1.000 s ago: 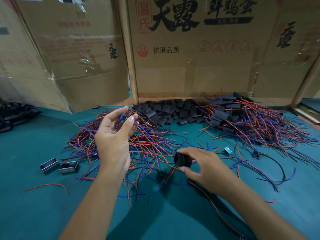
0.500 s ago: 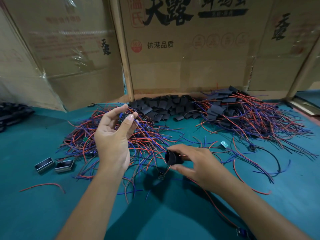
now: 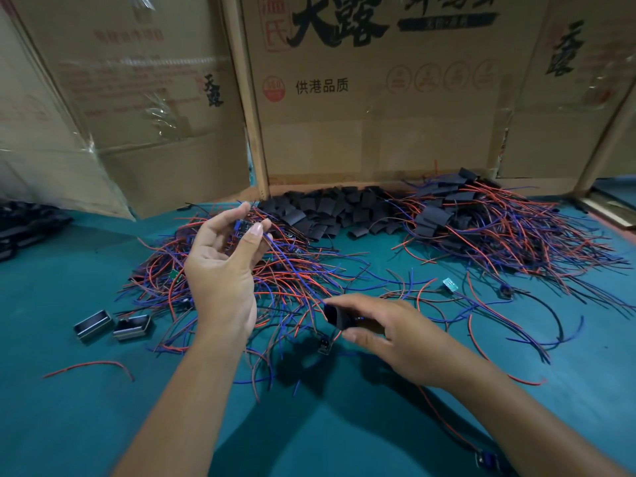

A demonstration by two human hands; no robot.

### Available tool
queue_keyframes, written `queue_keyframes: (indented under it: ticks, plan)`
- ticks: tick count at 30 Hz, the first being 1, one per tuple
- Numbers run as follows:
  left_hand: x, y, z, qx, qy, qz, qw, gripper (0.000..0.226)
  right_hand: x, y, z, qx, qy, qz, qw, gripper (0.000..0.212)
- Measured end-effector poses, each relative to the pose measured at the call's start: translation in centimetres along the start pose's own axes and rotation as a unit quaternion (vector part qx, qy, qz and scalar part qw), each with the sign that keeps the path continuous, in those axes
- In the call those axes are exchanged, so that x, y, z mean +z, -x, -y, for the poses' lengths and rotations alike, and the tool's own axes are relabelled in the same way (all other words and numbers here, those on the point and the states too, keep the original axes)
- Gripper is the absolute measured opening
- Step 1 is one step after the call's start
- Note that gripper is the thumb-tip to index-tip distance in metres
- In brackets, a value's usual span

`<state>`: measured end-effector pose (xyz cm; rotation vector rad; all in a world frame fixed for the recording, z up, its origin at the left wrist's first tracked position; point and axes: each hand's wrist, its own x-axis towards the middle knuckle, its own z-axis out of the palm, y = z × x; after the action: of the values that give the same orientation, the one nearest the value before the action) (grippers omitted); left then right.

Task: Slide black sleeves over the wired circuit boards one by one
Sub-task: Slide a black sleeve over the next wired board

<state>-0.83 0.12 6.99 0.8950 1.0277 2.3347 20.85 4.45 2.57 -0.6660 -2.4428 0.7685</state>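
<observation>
Nearest, the right hand (image 3: 389, 335) is low over the green mat (image 3: 86, 425), thumb and fingers curled round a black sleeve (image 3: 335, 316) whose open mouth faces left; a thin wire runs from under it toward the near edge, and a small part (image 3: 324, 346) dangles just below, too small to identify. A little farther, the left hand (image 3: 223, 266) is raised, thumb and fingertips pinching a small blue board (image 3: 242, 227) whose red and blue leads trail down into the pile beneath. Board and sleeve are well apart, so this sleeve looks not yet fitted. Behind the left hand lies a pile of bare boards (image 3: 292, 270) with their wires, spread wide: that is the work left, and it looks like plenty. On the near left sit two small metal cases (image 3: 112, 325) and a stray red wire (image 3: 89, 366). Farther back in the middle is a heap of loose sleeves (image 3: 330, 211), still a good supply. At far right a second tangle, the done pile (image 3: 481, 222), shows black sleeves among the wires, judged to be finished pieces. Cardboard boxes (image 3: 378, 115) wall off the back
</observation>
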Motion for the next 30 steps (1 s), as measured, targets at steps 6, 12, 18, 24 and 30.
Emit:
queue_keyframes:
  ticks: [6, 12, 18, 24, 30]
  plan:
    - [0.2, 0.2, 0.1, 0.025, 0.002, 0.007, 1.000, 0.022, 0.4, 0.0, 0.4, 0.004, -0.042, -0.006, 0.999, 0.040]
    - [0.6, 0.8, 0.4, 0.063, -0.036, 0.013, 0.997, 0.023, 0.8, 0.0, 0.7, 0.003, -0.054, -0.049, 0.997, 0.034]
    - [2.2, 3.4, 1.3, 0.018, -0.044, 0.102, 0.994, 0.027, 0.7, -0.2, 1.0, 0.014, -0.043, -0.178, 0.983, 0.034]
    - [3.3, 6.2, 2.6, -0.055, -0.100, 0.233, 0.966, 0.033, -1.3, -0.2, 0.9, -0.001, 0.042, -0.279, 0.959, 0.036]
    - [3.2, 6.4, 3.0, -0.070, -0.096, 0.254, 0.960, 0.038, -1.8, 0.1, 0.8, -0.004, 0.114, -0.269, 0.956, 0.041]
